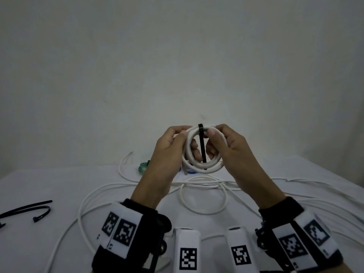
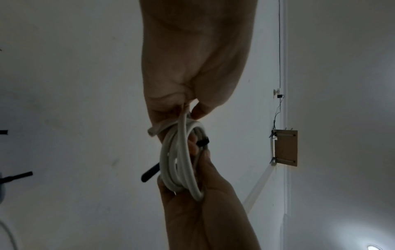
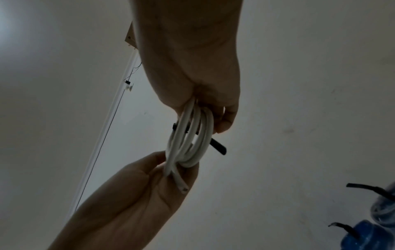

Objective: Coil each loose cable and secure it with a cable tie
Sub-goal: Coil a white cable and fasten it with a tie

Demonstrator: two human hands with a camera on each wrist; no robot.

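Wrist bands [image 1: 122, 231] foremost; cable tie [image 1: 202, 146] end hidden behind coil [image 1: 202, 166]

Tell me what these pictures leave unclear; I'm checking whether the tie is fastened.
- Whether the black cable tie is locked around the white coil: head view, right hand covers the head.
- Tie's loop: both wrist views, dim, coil strands overlap it.
- Spare ties: head view, cut by left edge.

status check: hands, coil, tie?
Left hand and right hand both grip white cable coil, held above table. Black cable tie looped over coil top, not cinched. Nothing blocking.
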